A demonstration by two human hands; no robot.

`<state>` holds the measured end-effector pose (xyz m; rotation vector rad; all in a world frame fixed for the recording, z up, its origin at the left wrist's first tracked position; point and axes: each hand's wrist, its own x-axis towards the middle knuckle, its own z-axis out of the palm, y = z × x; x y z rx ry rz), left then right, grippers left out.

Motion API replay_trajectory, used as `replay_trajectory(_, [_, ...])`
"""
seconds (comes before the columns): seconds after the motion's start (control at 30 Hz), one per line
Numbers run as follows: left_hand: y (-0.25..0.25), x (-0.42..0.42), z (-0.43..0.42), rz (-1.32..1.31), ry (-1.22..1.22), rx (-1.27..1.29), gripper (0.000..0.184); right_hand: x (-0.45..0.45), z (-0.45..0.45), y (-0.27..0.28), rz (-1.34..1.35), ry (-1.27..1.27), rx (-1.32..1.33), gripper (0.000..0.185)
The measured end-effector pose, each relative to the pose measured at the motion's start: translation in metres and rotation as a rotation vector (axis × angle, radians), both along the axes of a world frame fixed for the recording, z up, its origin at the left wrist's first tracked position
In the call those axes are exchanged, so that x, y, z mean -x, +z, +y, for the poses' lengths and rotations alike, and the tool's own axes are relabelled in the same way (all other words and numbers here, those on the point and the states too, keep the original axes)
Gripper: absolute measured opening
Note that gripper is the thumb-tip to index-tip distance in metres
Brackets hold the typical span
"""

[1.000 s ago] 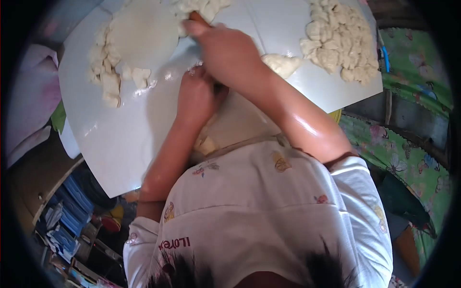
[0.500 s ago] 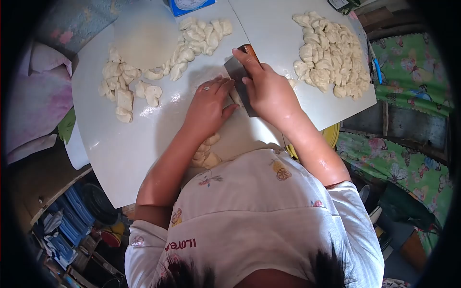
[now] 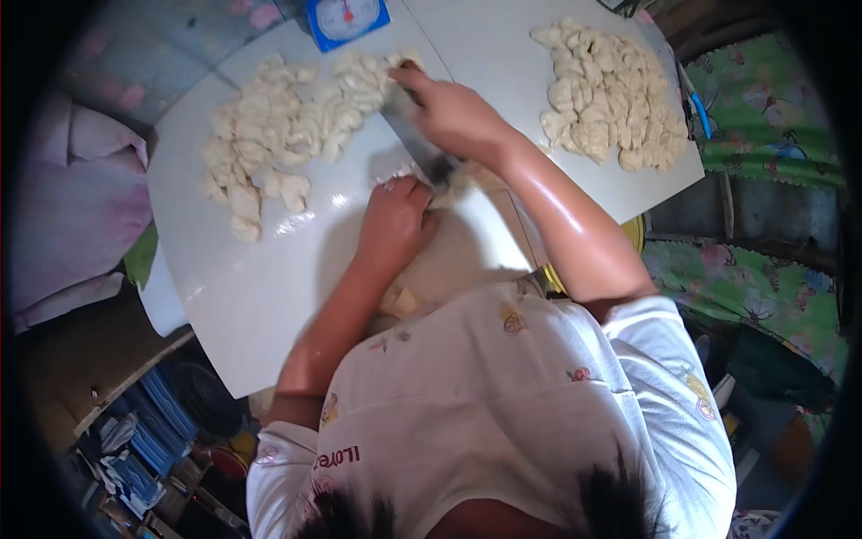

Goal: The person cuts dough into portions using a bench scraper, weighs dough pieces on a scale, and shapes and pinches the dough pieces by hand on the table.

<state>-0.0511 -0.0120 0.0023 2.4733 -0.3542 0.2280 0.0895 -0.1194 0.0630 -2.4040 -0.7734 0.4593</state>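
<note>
My right hand point(image 3: 455, 115) grips a cleaver point(image 3: 413, 142) by its wooden handle, with the wide metal blade angled toward the dough in front of me. A piece of dough point(image 3: 462, 182) lies under the blade's near end, partly hidden and blurred. My left hand point(image 3: 392, 220), a ring on one finger, is curled against this dough at the blade's left side. Closer to my body, a few dough pieces point(image 3: 401, 302) sit partly covered by my left forearm and shirt.
Cut dough pieces are heaped at the table's left point(image 3: 269, 126), and another big pile point(image 3: 611, 99) is at the right. A blue scale point(image 3: 346, 20) stands at the far edge. Something blue and thin point(image 3: 699, 115) lies by the right edge of the white table point(image 3: 260, 296).
My right hand and the cleaver have moved left and away from me, the blade now slanting differently. My left fingers have curled in more. The whole view has shifted slightly.
</note>
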Motion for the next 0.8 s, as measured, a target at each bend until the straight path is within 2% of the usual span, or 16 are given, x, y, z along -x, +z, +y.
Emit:
replay_trajectory(0.07, [0.002,0.005,0.006,-0.001,0.038,0.048,0.025,0.012,-0.035,0.002,-0.086,-0.116,-0.203,0.053])
replay_trajectory(0.13, [0.004,0.011,0.005,0.129,0.197,0.259,0.025,0.026,-0.054,0.018,-0.165,-0.142,-0.215,0.052])
replay_trajectory(0.17, [0.002,0.008,0.005,0.070,0.227,0.108,0.027,0.033,-0.059,0.023,-0.242,-0.179,-0.241,0.051])
replay_trajectory(0.2, [0.002,0.003,0.003,0.070,0.229,0.111,0.027,0.038,-0.060,0.023,-0.242,-0.177,-0.238,0.051])
replay_trajectory(0.27, [0.005,-0.011,-0.001,-0.192,0.230,-0.195,0.036,0.044,-0.056,0.025,-0.243,-0.167,-0.130,0.050])
replay_trajectory(0.3, [0.009,-0.017,-0.003,-0.197,0.226,-0.198,0.036,0.048,-0.053,0.026,-0.247,-0.171,-0.134,0.050])
replay_trajectory(0.37, [0.018,-0.026,-0.006,-0.293,0.158,-0.175,0.046,0.056,-0.045,0.026,-0.230,-0.197,0.020,0.050])
replay_trajectory(0.4, [0.014,-0.033,-0.006,-0.292,0.150,-0.175,0.046,0.058,-0.043,0.025,-0.227,-0.205,0.021,0.050])
replay_trajectory(0.47, [-0.001,-0.042,-0.009,-0.137,0.074,0.049,0.046,0.064,-0.042,0.019,-0.202,-0.212,0.093,0.051])
replay_trajectory(0.57, [-0.003,-0.045,-0.008,0.005,0.014,0.112,0.040,0.065,-0.037,0.018,-0.171,-0.210,0.153,0.051])
replay_trajectory(0.6, [-0.005,-0.048,-0.006,0.021,0.013,0.120,0.040,0.063,-0.035,0.016,-0.146,-0.195,0.198,0.050])
replay_trajectory(0.67, [-0.011,-0.042,-0.008,0.081,0.045,0.100,0.031,0.025,-0.026,0.001,-0.048,-0.130,0.105,0.045])
replay_trajectory(0.73, [-0.005,-0.033,-0.017,0.045,0.051,0.125,0.029,-0.015,-0.008,-0.010,-0.117,-0.163,-0.008,0.040])
replay_trajectory(0.8, [-0.007,-0.019,-0.020,-0.007,-0.045,0.011,0.029,-0.024,0.014,-0.009,-0.205,-0.176,0.020,0.040])
